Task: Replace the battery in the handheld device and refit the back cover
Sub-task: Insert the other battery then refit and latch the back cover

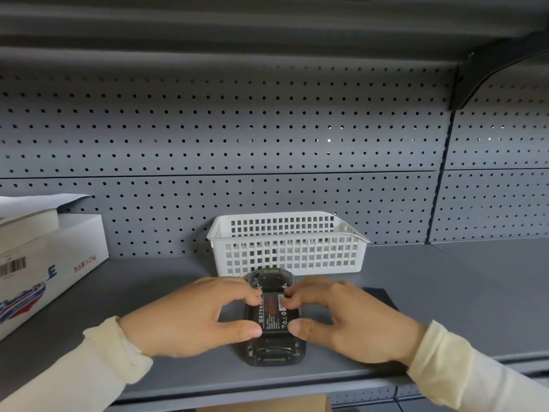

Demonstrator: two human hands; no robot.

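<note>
Both hands (pixel 193 316) (pixel 353 319) pinch flat black labelled battery (pixel 271 315) in device (pixel 271 350).

Shop or stockroom shelving bay: grey metal shelf (pixel 445 292) backed by perforated pegboard panel (pixel 237 129) (gondola-style, bracket upper right). White plastic basket (pixel 286 248) on shelf against the panel; barcoded carton (pixel 44 263) left of basket.

The one camera sits on my head, looking forward and down at the grey shelf (pixel 445 292) from close by. Its wide lens takes in the pegboard back wall (pixel 237 129) straight ahead, and what seems to be an upper shelf's underside along the top edge.
</note>
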